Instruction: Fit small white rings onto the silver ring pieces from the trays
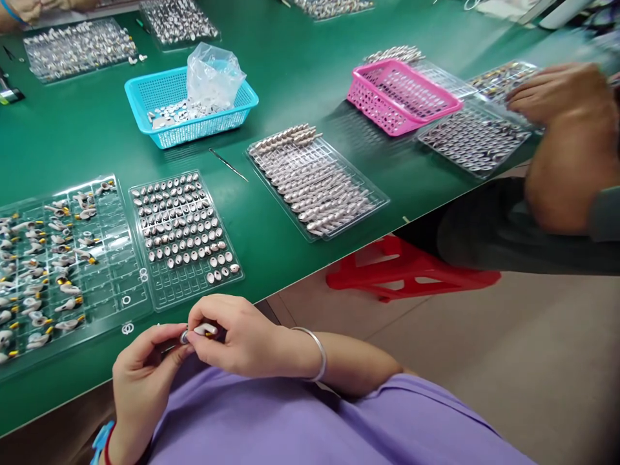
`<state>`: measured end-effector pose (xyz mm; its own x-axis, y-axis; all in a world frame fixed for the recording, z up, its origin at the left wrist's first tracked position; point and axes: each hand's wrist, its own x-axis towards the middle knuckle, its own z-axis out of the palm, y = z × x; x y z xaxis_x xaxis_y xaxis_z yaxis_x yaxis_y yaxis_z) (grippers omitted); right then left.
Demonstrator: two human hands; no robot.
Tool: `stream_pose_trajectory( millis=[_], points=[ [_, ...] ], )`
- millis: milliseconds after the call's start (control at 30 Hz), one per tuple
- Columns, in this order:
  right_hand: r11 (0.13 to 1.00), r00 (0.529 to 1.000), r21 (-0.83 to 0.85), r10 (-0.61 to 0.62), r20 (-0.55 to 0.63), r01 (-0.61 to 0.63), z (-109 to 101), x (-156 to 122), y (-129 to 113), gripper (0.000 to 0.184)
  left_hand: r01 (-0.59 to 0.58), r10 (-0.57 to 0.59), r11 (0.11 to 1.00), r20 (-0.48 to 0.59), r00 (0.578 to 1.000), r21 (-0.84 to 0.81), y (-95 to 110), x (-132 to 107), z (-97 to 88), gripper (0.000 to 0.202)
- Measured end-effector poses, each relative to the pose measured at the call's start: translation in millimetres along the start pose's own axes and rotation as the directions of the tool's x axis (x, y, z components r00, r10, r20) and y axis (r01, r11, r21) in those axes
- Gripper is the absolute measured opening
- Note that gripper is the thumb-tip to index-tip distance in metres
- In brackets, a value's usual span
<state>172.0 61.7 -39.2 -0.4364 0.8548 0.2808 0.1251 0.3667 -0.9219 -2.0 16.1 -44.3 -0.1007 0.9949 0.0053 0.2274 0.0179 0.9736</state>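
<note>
Close to my body, just off the table edge, both hands meet around a small white earbud part (206,329). My left hand (148,371) pinches its left end between thumb and fingers, where a pale rim shows. With thumb and forefinger, my right hand (237,339) grips it from the other side, and its white stem sticks out toward the right. Fingers cover much of the part. Just beyond lies a clear tray of small oval earbud shells (181,223). To its left, a larger clear tray (109,258) carries white earbud pieces with yellow ends.
Loose white rings (127,328) lie near the table edge. Farther off are tweezers (228,165), a blue basket (159,137) with a plastic bag, a tray of white stems (320,184) and a pink basket (397,119). A co-worker's hand (562,93) is at right, above a red stool (411,274).
</note>
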Motion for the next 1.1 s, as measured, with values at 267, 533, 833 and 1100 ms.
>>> stream_pose_trajectory(
  millis=[267,533,833,1100],
  points=[
    [0.999,1.0,-0.04,-0.027,0.014,0.027,0.8,-1.3,2.0,0.01,-0.034,0.034,0.999,0.021,0.999,0.008,0.3,1.5,1.8,0.025],
    [0.994,0.996,-0.069,-0.077,0.036,0.08,1.4,-1.8,3.0,0.009,-0.189,0.187,0.954,0.03,0.982,0.234,-9.1,-5.5,-5.0,0.022],
    [0.962,0.968,0.184,0.168,0.185,-0.202,-3.8,2.3,0.4,0.01,-0.43,0.484,0.779,0.0,0.875,0.456,-16.0,-16.8,-8.9,0.031],
    [0.779,0.907,0.471,0.311,0.282,-0.414,3.7,4.1,9.0,0.015,-0.191,0.248,0.904,-0.105,0.963,0.383,-2.9,-18.9,-4.6,0.03]
  ],
)
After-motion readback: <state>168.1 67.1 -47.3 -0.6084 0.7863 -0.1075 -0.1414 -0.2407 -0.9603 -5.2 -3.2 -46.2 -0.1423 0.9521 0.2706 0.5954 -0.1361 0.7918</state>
